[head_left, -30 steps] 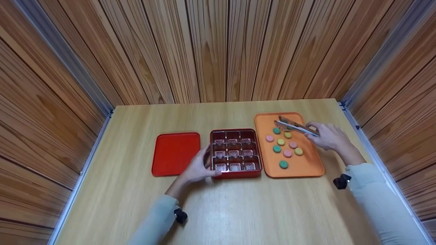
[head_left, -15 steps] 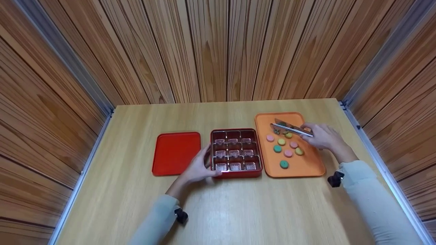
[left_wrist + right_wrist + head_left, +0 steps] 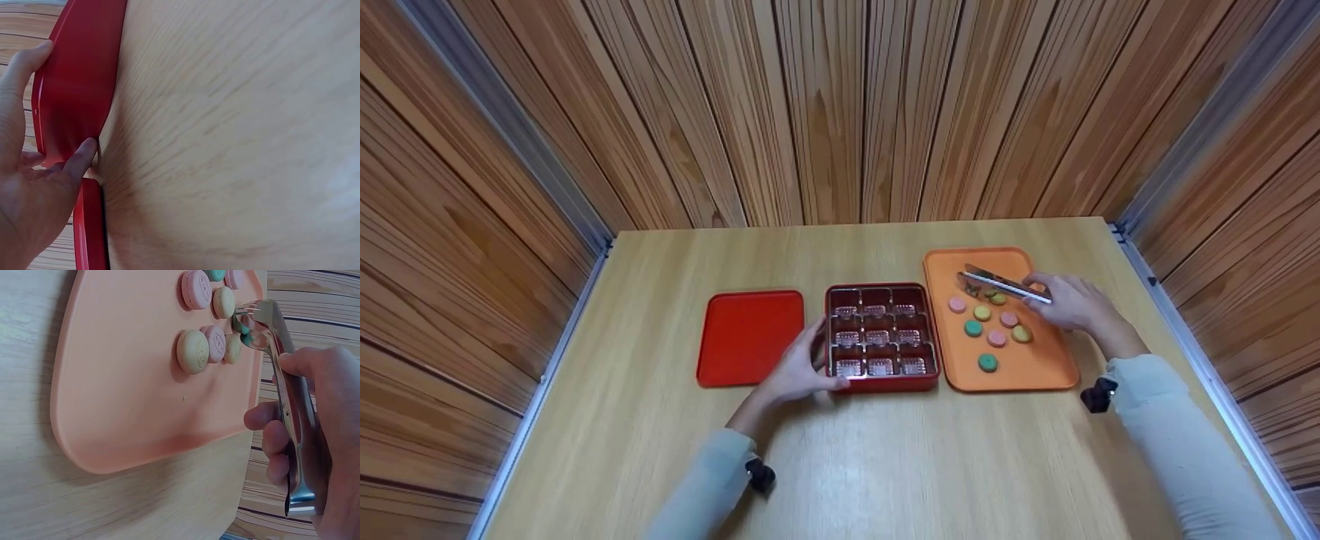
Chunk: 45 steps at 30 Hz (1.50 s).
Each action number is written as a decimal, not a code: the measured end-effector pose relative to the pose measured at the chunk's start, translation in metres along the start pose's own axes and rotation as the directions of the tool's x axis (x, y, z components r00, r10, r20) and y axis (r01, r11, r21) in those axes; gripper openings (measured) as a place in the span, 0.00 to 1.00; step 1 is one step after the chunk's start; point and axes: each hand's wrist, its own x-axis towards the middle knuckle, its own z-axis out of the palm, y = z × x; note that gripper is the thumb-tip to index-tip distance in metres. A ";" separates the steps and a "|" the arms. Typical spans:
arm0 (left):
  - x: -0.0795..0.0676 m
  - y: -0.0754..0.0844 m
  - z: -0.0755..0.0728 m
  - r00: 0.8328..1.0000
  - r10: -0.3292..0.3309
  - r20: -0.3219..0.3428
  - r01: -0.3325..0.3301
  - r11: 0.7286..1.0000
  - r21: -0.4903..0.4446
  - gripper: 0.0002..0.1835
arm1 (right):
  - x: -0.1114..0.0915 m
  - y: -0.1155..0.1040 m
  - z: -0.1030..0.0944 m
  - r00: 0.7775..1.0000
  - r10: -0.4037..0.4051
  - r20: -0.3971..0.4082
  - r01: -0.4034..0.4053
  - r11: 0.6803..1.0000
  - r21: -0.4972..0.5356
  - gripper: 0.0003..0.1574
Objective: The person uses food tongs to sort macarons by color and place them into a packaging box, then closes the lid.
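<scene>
My left hand (image 3: 796, 373) grips the near left corner of a red box (image 3: 885, 385); its thumb is at the front rim and its other fingers lie along the left side. A clear insert divides the box into several bare compartments. My right hand (image 3: 1072, 304) holds metal tongs (image 3: 1009, 286) over the far part of an orange tray (image 3: 1035, 367). In the right wrist view, the tong tips are around a green macaron (image 3: 240, 325), partly hidden by them. Pink, yellow and green macarons lie on the tray, such as a yellow macaron (image 3: 193, 352) nearer the camera.
A flat red square lid (image 3: 750, 337) lies to the left of the box, close behind my left hand. The tray stands right beside the box's right side. Wood-plank walls (image 3: 840, 112) with metal rails enclose the wooden table (image 3: 870, 465) at the back and sides.
My right hand has moved slightly left with the tongs, bringing their tips down around a green macaron. In the last half second it barely moves. My left hand stays on the box.
</scene>
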 end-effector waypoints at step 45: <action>0.000 -0.003 0.001 0.999 0.048 0.010 -0.047 0.998 -0.036 0.72 | 0.003 -0.057 -0.030 0.985 -0.152 -0.078 0.143 0.984 -0.109 0.33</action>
